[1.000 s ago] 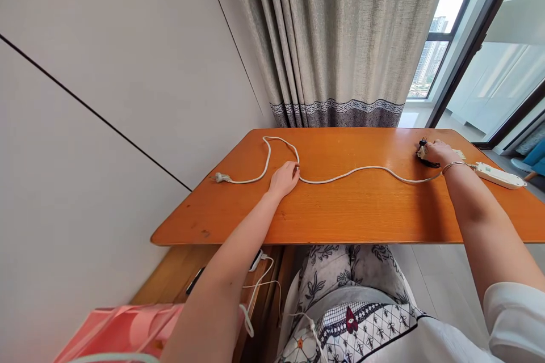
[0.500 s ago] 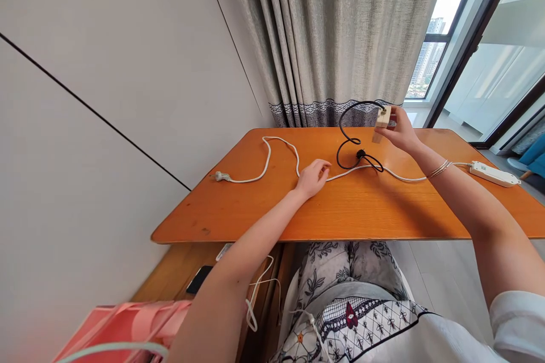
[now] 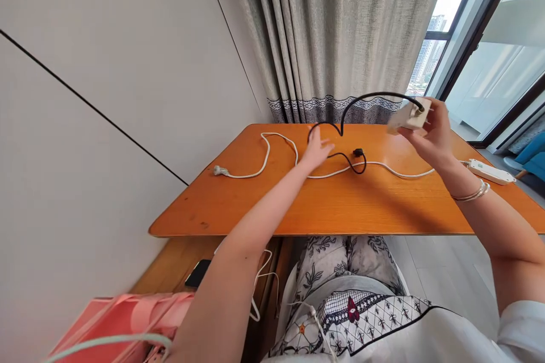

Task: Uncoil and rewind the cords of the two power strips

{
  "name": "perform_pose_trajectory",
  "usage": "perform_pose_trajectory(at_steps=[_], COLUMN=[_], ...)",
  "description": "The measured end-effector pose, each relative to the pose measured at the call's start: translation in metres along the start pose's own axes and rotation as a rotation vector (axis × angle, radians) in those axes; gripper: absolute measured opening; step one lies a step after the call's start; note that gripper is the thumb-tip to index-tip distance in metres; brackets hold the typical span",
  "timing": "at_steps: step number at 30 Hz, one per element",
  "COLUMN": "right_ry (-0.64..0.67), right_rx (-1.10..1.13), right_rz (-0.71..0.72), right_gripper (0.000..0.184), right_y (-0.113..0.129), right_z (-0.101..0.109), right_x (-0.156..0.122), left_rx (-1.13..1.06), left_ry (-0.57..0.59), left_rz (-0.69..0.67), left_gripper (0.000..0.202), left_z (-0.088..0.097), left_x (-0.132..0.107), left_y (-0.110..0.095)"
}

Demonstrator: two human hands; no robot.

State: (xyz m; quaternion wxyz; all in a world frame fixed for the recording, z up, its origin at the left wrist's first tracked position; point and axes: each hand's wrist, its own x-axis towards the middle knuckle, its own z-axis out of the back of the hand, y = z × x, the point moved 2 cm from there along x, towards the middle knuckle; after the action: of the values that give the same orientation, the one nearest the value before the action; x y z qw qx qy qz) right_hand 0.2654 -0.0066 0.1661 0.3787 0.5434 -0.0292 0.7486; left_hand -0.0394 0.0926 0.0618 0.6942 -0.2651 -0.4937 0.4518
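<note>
My right hand (image 3: 433, 130) is closed around a short white power strip (image 3: 411, 116), raised above the right part of the table and blurred by motion. A black cord (image 3: 377, 94) comes out of its near end and arches left. My left hand (image 3: 315, 150) has hooked the black cord, which passes behind its fingers; the thumb stands out to the side. The cord's black plug (image 3: 358, 152) lies on the table between my hands. Across the tabletop runs a white cord (image 3: 264, 164), from a white plug (image 3: 220, 171) to a second white power strip (image 3: 489, 171).
The orange wooden table (image 3: 361, 210) spans the space before me. A grey curtain (image 3: 349, 34) hangs behind it, with a glass door at right. Below left are a pink bag (image 3: 114, 323), a phone (image 3: 198, 273) and a thin white cable (image 3: 258, 295).
My right hand has moved right and nearer with the white power strip. My left hand has moved up and drawn the black cord left. The cord's coil has opened out.
</note>
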Motion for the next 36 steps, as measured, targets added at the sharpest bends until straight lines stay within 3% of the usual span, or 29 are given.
perform_pose_trajectory(at_steps=[2,5,10,14,19,23,26,32,36], right_ry=[-0.025,0.016,0.211,0.317,0.387,0.430,0.472,0.623,0.647], right_rx=[-0.191,-0.546,-0.960,-1.048,-1.074,-1.093,-1.125,-1.134,-1.134], right_rz=[-0.038,-0.137,-0.386,-0.471,-0.627,-0.694,-0.747,-0.833,-0.873], right_gripper=[0.068,0.062,0.056,0.057,0.056,0.050,0.048,0.043,0.042], right_y=[-0.012,-0.036,-0.070,-0.086,-0.117,-0.141,-0.147,-0.145,-0.157], right_z=[0.027,0.066,0.111,0.130,0.163,0.185,0.190,0.185,0.185], right_x=[-0.015,-0.040,-0.077,-0.096,-0.126,-0.155,-0.165,-0.151,-0.144], left_rx=[0.010,0.053,0.218,0.176,-0.027,-0.180,-0.199,-0.073,0.000], left_ry=[-0.076,-0.018,0.152,0.101,-0.058,-0.160,-0.140,-0.238,-0.118], left_rz=[0.017,-0.043,-0.229,-0.218,0.080,0.315,0.441,0.619,0.738], left_gripper=[0.099,0.101,0.101,0.090,0.070,0.076,0.085,0.069,0.077], left_z=[0.035,0.080,0.121,0.134,0.154,0.170,0.171,0.166,0.170], left_x=[0.015,0.027,0.034,0.041,0.039,0.027,0.016,-0.007,-0.018], left_y=[0.001,-0.008,-0.033,-0.042,-0.028,-0.008,0.008,0.034,0.045])
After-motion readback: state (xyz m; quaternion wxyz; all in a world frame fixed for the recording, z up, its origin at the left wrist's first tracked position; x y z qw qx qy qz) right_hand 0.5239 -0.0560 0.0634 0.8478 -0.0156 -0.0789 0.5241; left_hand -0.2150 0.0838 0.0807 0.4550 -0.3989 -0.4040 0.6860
